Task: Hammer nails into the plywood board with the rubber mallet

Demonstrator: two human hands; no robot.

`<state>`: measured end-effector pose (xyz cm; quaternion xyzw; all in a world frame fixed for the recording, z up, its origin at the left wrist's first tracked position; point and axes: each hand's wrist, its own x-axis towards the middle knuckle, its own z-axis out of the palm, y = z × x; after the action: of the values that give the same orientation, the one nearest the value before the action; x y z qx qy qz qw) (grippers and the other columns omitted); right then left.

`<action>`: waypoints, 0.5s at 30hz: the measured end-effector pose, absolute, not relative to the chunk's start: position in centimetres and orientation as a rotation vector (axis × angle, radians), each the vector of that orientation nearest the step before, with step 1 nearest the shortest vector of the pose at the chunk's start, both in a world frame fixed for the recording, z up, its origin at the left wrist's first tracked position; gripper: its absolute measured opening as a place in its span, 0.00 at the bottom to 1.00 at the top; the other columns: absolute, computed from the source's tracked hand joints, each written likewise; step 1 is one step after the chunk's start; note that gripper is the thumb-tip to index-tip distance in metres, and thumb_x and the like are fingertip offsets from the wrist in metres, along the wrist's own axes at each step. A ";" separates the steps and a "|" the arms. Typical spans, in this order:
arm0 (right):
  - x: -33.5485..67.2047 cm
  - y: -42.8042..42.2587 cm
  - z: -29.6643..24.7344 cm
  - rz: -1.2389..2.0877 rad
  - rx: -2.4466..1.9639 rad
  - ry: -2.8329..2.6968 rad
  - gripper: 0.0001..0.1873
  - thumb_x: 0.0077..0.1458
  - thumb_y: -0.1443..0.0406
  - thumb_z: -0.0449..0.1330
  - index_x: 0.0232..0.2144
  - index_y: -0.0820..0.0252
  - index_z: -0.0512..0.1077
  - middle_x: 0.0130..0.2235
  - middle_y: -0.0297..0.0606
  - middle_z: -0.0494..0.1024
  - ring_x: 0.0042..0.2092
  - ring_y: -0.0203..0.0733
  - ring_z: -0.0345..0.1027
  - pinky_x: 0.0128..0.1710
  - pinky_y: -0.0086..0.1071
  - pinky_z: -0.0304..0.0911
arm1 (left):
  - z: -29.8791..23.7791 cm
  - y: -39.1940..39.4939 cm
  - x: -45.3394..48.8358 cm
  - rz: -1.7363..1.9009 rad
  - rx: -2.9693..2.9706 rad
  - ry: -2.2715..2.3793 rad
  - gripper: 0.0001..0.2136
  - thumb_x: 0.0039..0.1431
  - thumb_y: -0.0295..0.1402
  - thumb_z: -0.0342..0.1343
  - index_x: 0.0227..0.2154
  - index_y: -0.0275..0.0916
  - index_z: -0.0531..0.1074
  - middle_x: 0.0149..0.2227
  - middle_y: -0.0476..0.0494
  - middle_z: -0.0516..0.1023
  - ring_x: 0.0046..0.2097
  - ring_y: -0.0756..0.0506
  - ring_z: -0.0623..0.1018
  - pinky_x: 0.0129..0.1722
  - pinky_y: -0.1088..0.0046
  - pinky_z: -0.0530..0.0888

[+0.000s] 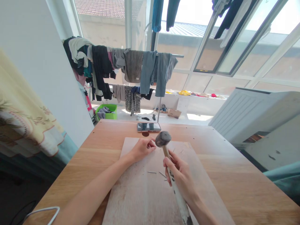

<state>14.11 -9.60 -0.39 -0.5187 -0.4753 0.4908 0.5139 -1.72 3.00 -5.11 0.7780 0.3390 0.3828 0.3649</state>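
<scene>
Bright sunroom w/ a wall of windows (173,62); in front of it, a drying rack hung w/ laundry (133,65), and a green tub (113,116) on the floor. Nearer, a big wood-grain tabletop (236,162). Lying flat on it, approx. centered, is a pale wooden board (136,200), the workpiece. Two bare hands over the board: R hand (181,172) has its grip clamped round the handle of a mallet (173,182), dark head up, tilted toward the far side, apart from the board as far as one can tell. L hand (142,148) is at the board's far part, grip pinched w/ thumb & fingertips together just beside the mallet head; can't tell if a nail's in it. Phone (149,127) lies beyond the board's far edge. Smallest: loose nails (152,172) mid-board, between the hands & the near edge, plus a few thin nail-like bits (182,151) toward the far right, too small to tell if upright. Progress, judging by this: prob. partway; some nails may be started up there, but the loose ones are yet to be driven.
</scene>
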 end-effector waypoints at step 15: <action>15.2 -9.6 -1.0 1.202 -1.256 -1.167 0.27 0.57 0.51 0.61 0.52 0.60 0.70 0.27 0.25 0.66 0.15 0.27 0.57 0.11 0.24 0.55 | -4.0 2.9 -1.9 0.905 2.032 0.880 0.14 0.55 0.28 0.59 0.45 0.35 0.72 0.34 0.46 0.79 0.30 0.49 0.76 0.32 0.75 0.73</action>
<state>15.22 -9.62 -0.96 -0.5194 -0.4824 0.4972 0.5002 -1.91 2.89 -3.99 0.7905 0.3424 0.3519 0.3660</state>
